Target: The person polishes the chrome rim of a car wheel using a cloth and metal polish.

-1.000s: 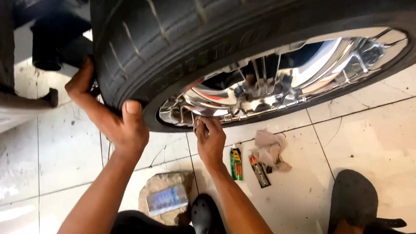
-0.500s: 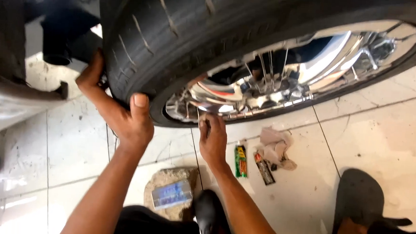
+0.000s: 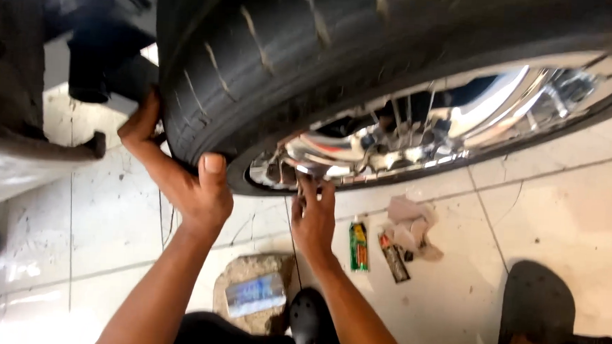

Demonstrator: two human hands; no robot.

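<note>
The left hand (image 3: 183,179) grips the black tyre (image 3: 311,67) from below, thumb up on the near sidewall and fingers wrapped round the tread to the far side, so it is closed on the rubber. The right hand (image 3: 313,218) reaches up to the lower edge of the chrome rim (image 3: 419,139), fingers close together and their tips touching the rim where it meets the tyre bead; whether they pinch anything small there cannot be told. The tyre is held tilted above the tiled floor (image 3: 569,207), filling the top of the view. As a judgement, the tyre sits on the rim and the work at the rim's edge is under way, not finished; no tool is in either hand.

Below the tyre, on the floor, lie a small green tube (image 3: 359,245), a dark flat packet (image 3: 394,257) and crumpled paper (image 3: 409,226), all just beside one another. Under the tyre's near edge, between the forearms, a silvery block (image 3: 255,294) rests on a stone slab (image 3: 245,270). A dark shoe (image 3: 537,310) shows lower right of the tyre.
</note>
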